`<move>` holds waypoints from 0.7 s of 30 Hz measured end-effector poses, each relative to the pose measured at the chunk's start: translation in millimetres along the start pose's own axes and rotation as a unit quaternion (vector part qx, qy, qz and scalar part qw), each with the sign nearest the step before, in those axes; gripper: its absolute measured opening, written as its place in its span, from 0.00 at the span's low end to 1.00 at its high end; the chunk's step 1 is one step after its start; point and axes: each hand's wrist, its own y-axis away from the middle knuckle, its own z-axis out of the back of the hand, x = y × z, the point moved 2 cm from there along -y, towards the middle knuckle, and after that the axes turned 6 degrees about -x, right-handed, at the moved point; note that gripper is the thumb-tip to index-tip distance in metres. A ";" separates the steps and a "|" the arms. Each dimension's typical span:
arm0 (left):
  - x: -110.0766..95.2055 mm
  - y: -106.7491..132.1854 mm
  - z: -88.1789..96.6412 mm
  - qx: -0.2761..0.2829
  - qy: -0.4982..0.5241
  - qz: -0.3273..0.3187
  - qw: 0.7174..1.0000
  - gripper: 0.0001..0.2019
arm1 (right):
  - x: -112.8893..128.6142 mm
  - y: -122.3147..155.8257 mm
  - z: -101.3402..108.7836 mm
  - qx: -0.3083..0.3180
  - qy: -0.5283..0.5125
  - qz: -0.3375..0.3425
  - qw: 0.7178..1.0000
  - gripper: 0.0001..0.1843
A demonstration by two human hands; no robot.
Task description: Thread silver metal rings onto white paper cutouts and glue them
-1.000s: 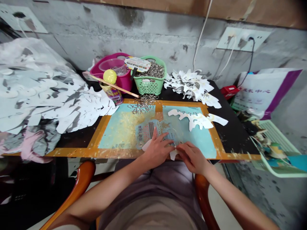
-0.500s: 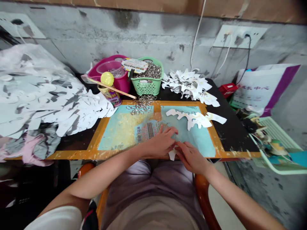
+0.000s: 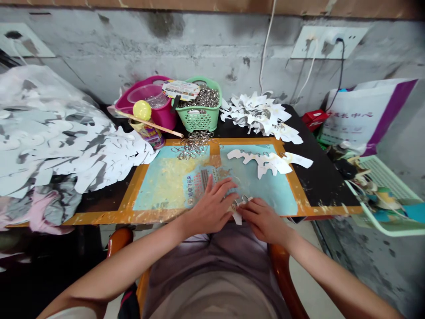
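At the table's front edge my right hand (image 3: 262, 218) holds a small white cut-out piece (image 3: 237, 218), its fingers laid over most of it. A metal ring (image 3: 245, 198) shows at the piece's upper edge, just beyond the fingertips. My left hand (image 3: 214, 207) is to the left of the piece, fingers spread and thumb raised, with nothing visible in it. Farther back on the blue mat (image 3: 282, 195) lie white jagged cut-outs (image 3: 265, 163) with metal rings along their upper edge. A loose heap of metal rings (image 3: 194, 144) sits at the mat's back edge.
Behind the heap stand a green basket (image 3: 199, 119) full of metal rings and a magenta basket (image 3: 166, 116). A stick (image 3: 152, 124) rests across a can (image 3: 149, 133). White cut-outs pile up at left (image 3: 76, 146) and back right (image 3: 259, 113). A pale green tray (image 3: 392, 177) is at right.
My left hand has drawn back to the left from the piece, and its fingers have spread. The right hand stays on the piece, whose ring now shows. The view has shifted slightly.
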 end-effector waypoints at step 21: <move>21.0 -39.6 -10.3 0.143 0.113 0.003 0.983 0.05 | -3.0 2.0 -4.4 -0.017 0.028 0.035 0.999 0.19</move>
